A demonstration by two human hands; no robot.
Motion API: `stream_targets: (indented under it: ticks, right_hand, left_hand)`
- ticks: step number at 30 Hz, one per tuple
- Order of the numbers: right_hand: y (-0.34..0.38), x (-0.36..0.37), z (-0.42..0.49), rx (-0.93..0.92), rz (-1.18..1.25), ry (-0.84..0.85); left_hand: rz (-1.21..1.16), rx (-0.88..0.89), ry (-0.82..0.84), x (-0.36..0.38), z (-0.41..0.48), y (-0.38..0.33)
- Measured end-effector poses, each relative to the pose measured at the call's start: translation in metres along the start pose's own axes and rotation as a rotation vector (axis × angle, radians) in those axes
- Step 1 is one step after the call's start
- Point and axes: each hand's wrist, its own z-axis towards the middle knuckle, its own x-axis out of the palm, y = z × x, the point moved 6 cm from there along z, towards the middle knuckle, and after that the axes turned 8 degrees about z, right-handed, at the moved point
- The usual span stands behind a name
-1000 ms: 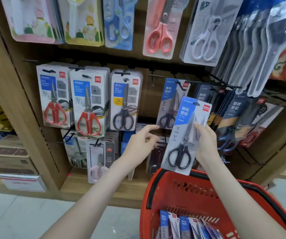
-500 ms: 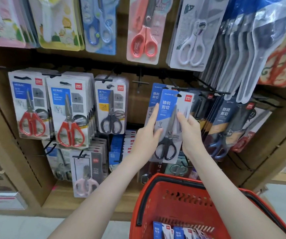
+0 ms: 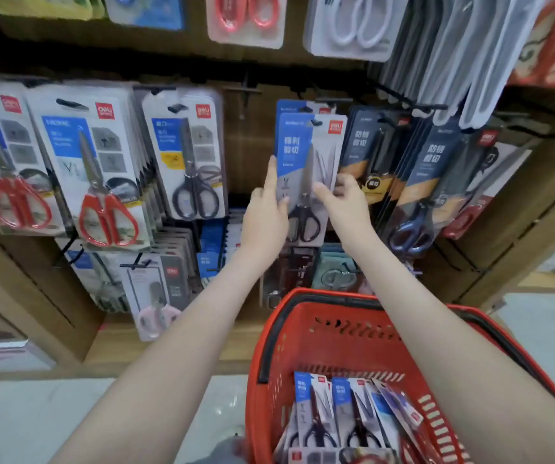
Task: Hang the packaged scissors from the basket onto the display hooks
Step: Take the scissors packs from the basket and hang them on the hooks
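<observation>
A blue-and-white scissors pack point(image 3: 306, 152) with black handles hangs at a display hook point(image 3: 316, 122), in front of another like it. My left hand point(image 3: 266, 212) touches the pack's left edge, index finger straight up along it. My right hand point(image 3: 343, 202) pinches the pack's right side at mid height. Below, a red basket point(image 3: 346, 333) holds several more blue-and-white scissors packs point(image 3: 336, 416).
Packs of red-handled scissors point(image 3: 102, 182) and black-handled scissors point(image 3: 189, 155) hang to the left. Dark blue packs point(image 3: 416, 182) crowd close on the right. An empty hook point(image 3: 244, 92) sticks out left of the pack. More packs hang above and below. The wooden shelf edge point(image 3: 169, 349) lies beneath.
Both hands lifted the pack from above the basket up and into the display, to the hook. My left hand, free at first, came onto the pack's left edge.
</observation>
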Motion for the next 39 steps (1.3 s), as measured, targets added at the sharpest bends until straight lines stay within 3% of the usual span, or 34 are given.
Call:
stream_targets:
  ticks: [4,7,9,13,16,20,25,32,36,39]
  right_hand:
    - [-0.053,-0.037,-0.055,-0.187,-0.278,0.01]
    - [-0.125,-0.075,-0.095,-0.2,-0.452,0.053]
    - [-0.186,-0.104,-0.117,-0.083,-0.556,0.101]
    - [-0.297,-0.173,-0.164,0.313,-0.816,0.227]
    - [-0.35,-0.211,-0.192,0.542,-0.893,0.309]
    - [-0.4,-0.231,-0.207,0.708,-0.946,0.481]
    - [-0.445,-0.236,-0.219,1.008,-0.704,0.597]
    - [-0.45,-0.218,-0.235,1.172,-0.507,0.623]
    - [-0.442,-0.2,-0.239,1.241,-0.025,0.493]
    - [-0.451,-0.201,-0.246,1.238,-0.036,0.336]
  left_hand:
    - [0.172,-0.024,-0.142,0.038,-0.041,-0.011]
    - [0.237,0.154,-0.074,0.096,-0.09,-0.033]
    - [0.228,0.24,0.152,0.148,-0.131,-0.036]
    - [0.333,-0.005,0.695,0.237,-0.224,0.009]
    - [0.43,-0.124,0.966,0.282,-0.277,0.047]
    - [0.491,-0.188,1.246,0.325,-0.314,0.071]
    - [0.554,-0.197,1.434,0.363,-0.339,0.088]
    - [0.545,-0.22,1.381,0.357,-0.347,0.114]
    - [0.579,-0.269,1.415,0.336,-0.344,0.132]
    - [0.496,-0.303,1.42,0.329,-0.342,0.137]
